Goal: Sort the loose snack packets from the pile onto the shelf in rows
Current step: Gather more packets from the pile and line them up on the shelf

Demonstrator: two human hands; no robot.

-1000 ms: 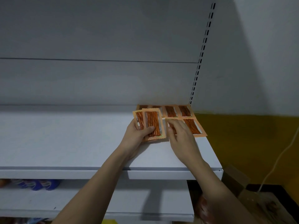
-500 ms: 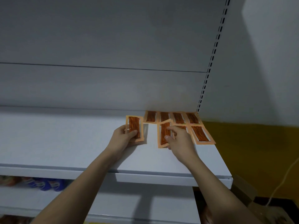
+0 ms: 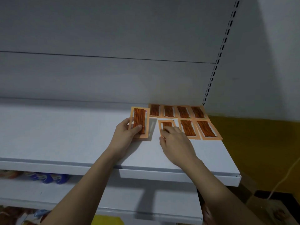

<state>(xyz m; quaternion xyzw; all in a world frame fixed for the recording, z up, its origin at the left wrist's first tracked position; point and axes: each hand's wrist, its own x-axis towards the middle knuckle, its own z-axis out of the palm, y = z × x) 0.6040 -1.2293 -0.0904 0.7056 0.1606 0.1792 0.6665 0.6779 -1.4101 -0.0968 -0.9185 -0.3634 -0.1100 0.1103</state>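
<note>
so left hand (image 3: 125,135) is gripping one packet (image 3: 139,121), long axis pointing at the shelf (image 3: 65,135) back, lifted a bit. right hand (image 3: 176,143) fingertips press the third front-row packet (image 3: 167,125) flat. next free slot looks just left of that, nearer the left hand

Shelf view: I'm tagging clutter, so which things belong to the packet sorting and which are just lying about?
Job in hand:
left hand holding a packet
right hand placing the front-row packet
back row of four
top shelf

Lying about:
blue packets on the lower shelf
white cable
cardboard box
</note>
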